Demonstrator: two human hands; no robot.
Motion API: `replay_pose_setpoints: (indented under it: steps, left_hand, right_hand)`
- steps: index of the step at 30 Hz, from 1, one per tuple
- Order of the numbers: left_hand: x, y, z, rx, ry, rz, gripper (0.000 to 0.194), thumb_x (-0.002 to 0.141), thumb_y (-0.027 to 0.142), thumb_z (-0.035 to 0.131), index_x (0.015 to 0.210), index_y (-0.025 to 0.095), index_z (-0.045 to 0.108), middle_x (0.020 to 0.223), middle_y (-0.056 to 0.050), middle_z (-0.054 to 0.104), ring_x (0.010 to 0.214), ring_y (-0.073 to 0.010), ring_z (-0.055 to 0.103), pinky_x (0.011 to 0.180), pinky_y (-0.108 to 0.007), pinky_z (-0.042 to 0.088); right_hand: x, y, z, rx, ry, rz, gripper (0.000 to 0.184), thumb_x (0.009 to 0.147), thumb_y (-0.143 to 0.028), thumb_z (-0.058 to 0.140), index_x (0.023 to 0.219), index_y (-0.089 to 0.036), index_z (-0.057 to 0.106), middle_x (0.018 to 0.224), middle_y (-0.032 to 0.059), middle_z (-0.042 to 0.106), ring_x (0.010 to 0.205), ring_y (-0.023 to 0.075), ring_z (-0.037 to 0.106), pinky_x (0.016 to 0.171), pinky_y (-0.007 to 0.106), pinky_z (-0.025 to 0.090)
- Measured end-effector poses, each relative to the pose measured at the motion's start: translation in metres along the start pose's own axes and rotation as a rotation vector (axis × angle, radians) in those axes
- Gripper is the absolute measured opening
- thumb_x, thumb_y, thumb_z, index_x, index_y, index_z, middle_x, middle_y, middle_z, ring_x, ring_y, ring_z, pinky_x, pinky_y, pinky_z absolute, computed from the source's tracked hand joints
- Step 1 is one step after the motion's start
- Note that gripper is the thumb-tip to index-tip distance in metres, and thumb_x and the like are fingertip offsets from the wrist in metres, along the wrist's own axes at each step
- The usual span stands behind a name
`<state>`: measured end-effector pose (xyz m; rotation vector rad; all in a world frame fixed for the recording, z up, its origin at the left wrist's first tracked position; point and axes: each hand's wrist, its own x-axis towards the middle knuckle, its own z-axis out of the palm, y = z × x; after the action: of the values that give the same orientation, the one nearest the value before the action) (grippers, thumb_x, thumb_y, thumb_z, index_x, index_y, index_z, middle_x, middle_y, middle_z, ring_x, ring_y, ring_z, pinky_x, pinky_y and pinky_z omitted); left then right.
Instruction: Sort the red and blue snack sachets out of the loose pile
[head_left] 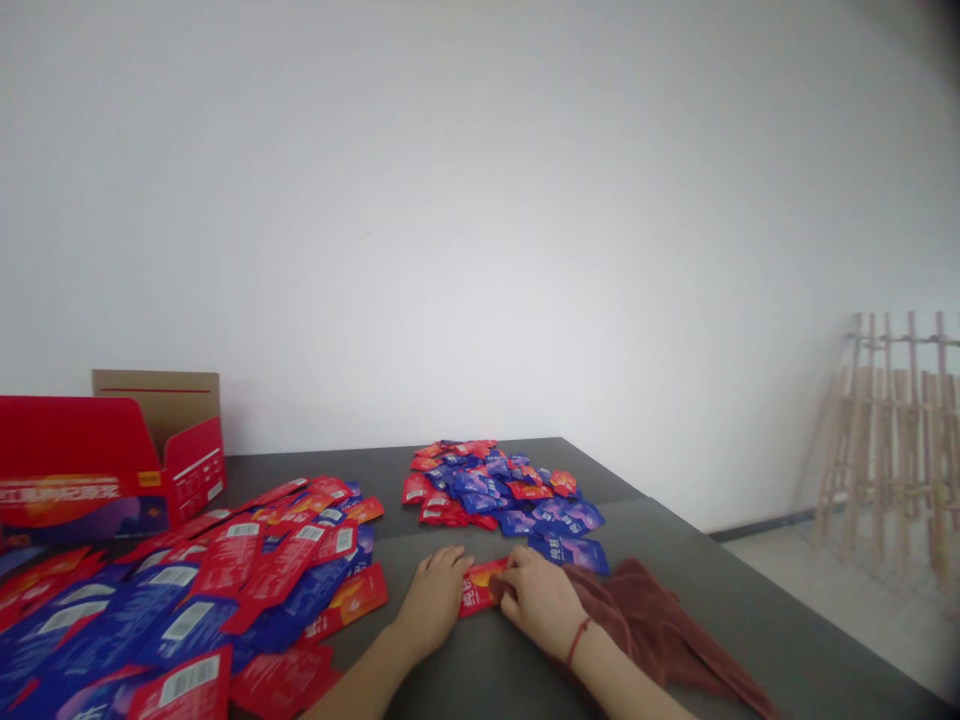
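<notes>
A red sachet [478, 589] with an orange patch and white lettering lies on the dark table between my hands. My left hand [437, 592] bends over its left end, holding it against the tabletop. At the other end, the curled fingers of my right hand [541, 600] grip the sachet, thumb tucked beneath the index finger. A crumpled brown cloth [660, 640] rests beside and partly behind my right wrist. The undersides of both hands are hidden.
A large heap of red and blue sachets [247, 575] spreads over the left side. Farther back lies a smaller sachet pile [480, 488]. An open red carton [82, 450] stands at the back left. Wooden racks [892, 440] lean beyond the table's right edge.
</notes>
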<state>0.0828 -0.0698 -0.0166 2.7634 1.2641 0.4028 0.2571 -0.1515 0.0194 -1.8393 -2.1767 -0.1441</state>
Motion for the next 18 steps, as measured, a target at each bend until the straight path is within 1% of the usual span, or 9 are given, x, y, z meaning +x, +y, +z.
replay_pose_setpoints:
  steps: [2, 5, 7, 10, 12, 13, 15, 16, 18]
  left_hand:
    - [0.000, 0.000, 0.001, -0.012, 0.009, -0.001, 0.046, 0.091, 0.013, 0.032, 0.130, 0.018, 0.055, 0.141, -0.009, 0.049, 0.131, -0.0215, 0.040, 0.108, -0.038, 0.027]
    - [0.001, -0.001, 0.003, -0.030, 0.018, -0.002, 0.046, 0.091, 0.014, 0.032, 0.130, 0.018, 0.054, 0.141, -0.009, 0.049, 0.131, -0.0206, 0.039, 0.108, -0.037, 0.027]
    - [0.001, -0.001, 0.004, -0.032, 0.018, -0.004, 0.047, 0.090, 0.012, 0.032, 0.132, 0.018, 0.052, 0.141, -0.009, 0.048, 0.131, -0.0202, 0.039, 0.108, -0.037, 0.027]
    - [0.001, -0.001, 0.004, -0.040, 0.019, -0.003, 0.049, 0.088, 0.009, 0.033, 0.133, 0.017, 0.050, 0.140, -0.009, 0.049, 0.131, -0.0191, 0.039, 0.109, -0.036, 0.026]
    - [0.001, -0.001, 0.003, -0.046, 0.014, -0.002, 0.050, 0.087, 0.008, 0.034, 0.134, 0.016, 0.049, 0.140, -0.009, 0.049, 0.131, -0.0186, 0.039, 0.109, -0.035, 0.025]
    - [0.001, -0.001, 0.003, -0.047, 0.010, -0.002, 0.050, 0.087, 0.008, 0.034, 0.134, 0.015, 0.049, 0.140, -0.009, 0.048, 0.132, -0.0185, 0.038, 0.109, -0.035, 0.025]
    - [0.000, -0.001, 0.002, -0.047, 0.004, -0.003, 0.050, 0.088, 0.009, 0.033, 0.135, 0.015, 0.048, 0.141, -0.009, 0.048, 0.132, -0.0185, 0.037, 0.109, -0.035, 0.025]
    - [0.000, -0.001, 0.002, -0.047, 0.002, -0.004, 0.050, 0.088, 0.010, 0.032, 0.135, 0.016, 0.047, 0.142, -0.009, 0.047, 0.133, -0.0186, 0.037, 0.110, -0.036, 0.025]
    - [0.000, -0.002, 0.002, -0.048, 0.000, -0.008, 0.050, 0.088, 0.010, 0.031, 0.136, 0.017, 0.047, 0.142, -0.008, 0.047, 0.133, -0.0187, 0.037, 0.110, -0.036, 0.025]
  right_hand:
    - [0.002, 0.005, 0.001, -0.041, 0.019, 0.083, 0.023, 0.086, -0.022, 0.048, 0.087, -0.021, 0.071, 0.094, 0.0062, 0.060, 0.090, 0.0198, 0.055, 0.074, 0.028, 0.040]
    - [0.009, 0.004, 0.005, -0.066, 0.032, 0.083, 0.023, 0.086, -0.021, 0.048, 0.090, -0.020, 0.070, 0.094, 0.0075, 0.060, 0.092, 0.0209, 0.054, 0.075, 0.028, 0.040]
    - [0.014, -0.004, 0.008, -0.058, 0.022, 0.035, 0.022, 0.086, -0.022, 0.048, 0.091, -0.021, 0.069, 0.096, 0.0066, 0.060, 0.094, 0.0204, 0.053, 0.077, 0.028, 0.040]
    - [0.019, -0.018, 0.010, -0.048, -0.003, -0.110, 0.020, 0.084, -0.024, 0.051, 0.093, -0.021, 0.068, 0.098, 0.0053, 0.060, 0.096, 0.0201, 0.051, 0.079, 0.028, 0.039]
    - [0.018, -0.023, 0.009, -0.033, -0.018, -0.193, 0.020, 0.083, -0.024, 0.052, 0.094, -0.020, 0.068, 0.099, 0.0051, 0.060, 0.096, 0.0200, 0.051, 0.079, 0.028, 0.039]
    - [0.016, -0.023, 0.008, -0.020, -0.020, -0.212, 0.020, 0.083, -0.023, 0.052, 0.094, -0.020, 0.068, 0.099, 0.0048, 0.060, 0.096, 0.0196, 0.051, 0.080, 0.028, 0.039]
    - [0.012, -0.019, 0.006, 0.012, -0.016, -0.195, 0.021, 0.082, -0.021, 0.051, 0.093, -0.021, 0.069, 0.098, 0.0037, 0.060, 0.094, 0.0182, 0.052, 0.080, 0.027, 0.038]
    - [0.009, -0.015, 0.005, 0.019, -0.009, -0.163, 0.021, 0.083, -0.020, 0.051, 0.092, -0.022, 0.069, 0.097, 0.0034, 0.060, 0.093, 0.0178, 0.052, 0.080, 0.026, 0.039]
    - [0.006, -0.006, 0.004, -0.001, 0.011, -0.055, 0.021, 0.084, -0.021, 0.049, 0.089, -0.022, 0.070, 0.095, 0.0038, 0.060, 0.091, 0.0178, 0.053, 0.077, 0.026, 0.039]
